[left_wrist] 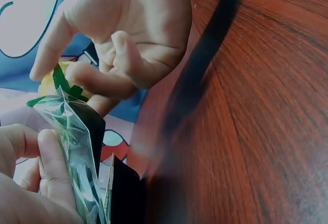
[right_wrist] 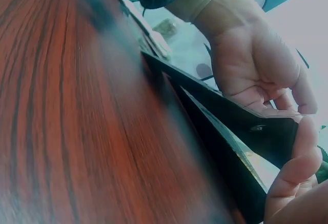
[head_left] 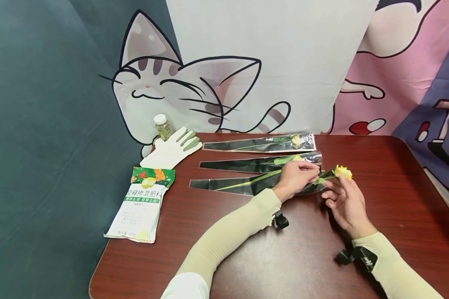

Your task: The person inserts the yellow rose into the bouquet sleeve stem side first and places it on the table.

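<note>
My left hand (head_left: 297, 176) pinches the open end of the nearest clear-and-black flower sleeve (head_left: 243, 185), with thumb and fingertips on its edge. A yellow flower (head_left: 343, 171) sticks out of that end, its long green stem lying inside the sleeve. My right hand (head_left: 348, 203) is at the blossom, its fingers bent around the flower just below the head. In the left wrist view, green leaves (left_wrist: 60, 80) show at the sleeve's mouth between the two hands. The right wrist view shows the black back (right_wrist: 246, 126) of the sleeve raised off the table; fingers hide the flower there.
Two more sleeved flowers lie behind, a middle sleeve (head_left: 239, 166) and a far sleeve (head_left: 247, 145). At left are a white fertilizer bag (head_left: 142, 207), white gloves (head_left: 172, 149) and a white-capped jar (head_left: 163, 126) on the brown table (head_left: 277, 265). A printed curtain (head_left: 284, 41) hangs behind.
</note>
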Tool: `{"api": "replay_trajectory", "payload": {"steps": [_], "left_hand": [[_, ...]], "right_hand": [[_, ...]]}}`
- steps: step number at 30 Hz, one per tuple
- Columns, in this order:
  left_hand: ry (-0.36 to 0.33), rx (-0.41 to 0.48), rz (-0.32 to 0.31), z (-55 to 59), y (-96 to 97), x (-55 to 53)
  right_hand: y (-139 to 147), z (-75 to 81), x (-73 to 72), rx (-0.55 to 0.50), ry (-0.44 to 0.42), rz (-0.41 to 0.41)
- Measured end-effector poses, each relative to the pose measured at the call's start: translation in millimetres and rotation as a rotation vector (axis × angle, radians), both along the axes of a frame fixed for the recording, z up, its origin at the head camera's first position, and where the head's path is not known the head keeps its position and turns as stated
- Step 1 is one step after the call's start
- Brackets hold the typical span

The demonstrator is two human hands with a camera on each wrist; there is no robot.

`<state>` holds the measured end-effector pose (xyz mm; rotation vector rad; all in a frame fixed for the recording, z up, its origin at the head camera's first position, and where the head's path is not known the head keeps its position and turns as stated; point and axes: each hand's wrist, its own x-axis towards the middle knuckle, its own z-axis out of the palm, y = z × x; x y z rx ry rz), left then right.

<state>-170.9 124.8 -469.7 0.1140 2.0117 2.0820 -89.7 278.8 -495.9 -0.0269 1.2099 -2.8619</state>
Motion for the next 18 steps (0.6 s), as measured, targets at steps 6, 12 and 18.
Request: {"api": "replay_trajectory", "payload": {"steps": [6,12,18], "left_hand": [[-0.002,0.028,-0.005,-2.6,0.8,0.4],[-0.011,0.040,-0.024,-3.0,0.6,1.4],[-0.009,0.005,-0.032,-0.3,-0.7,1.3]], "right_hand": [[4.6,2.9,1.5,0.020,0.001,-0.080],[4.8,5.2,-0.6,0.000,-0.039,-0.211],[4.8,4.8,-2.5,0.027,-0.066,-0.256]]}}
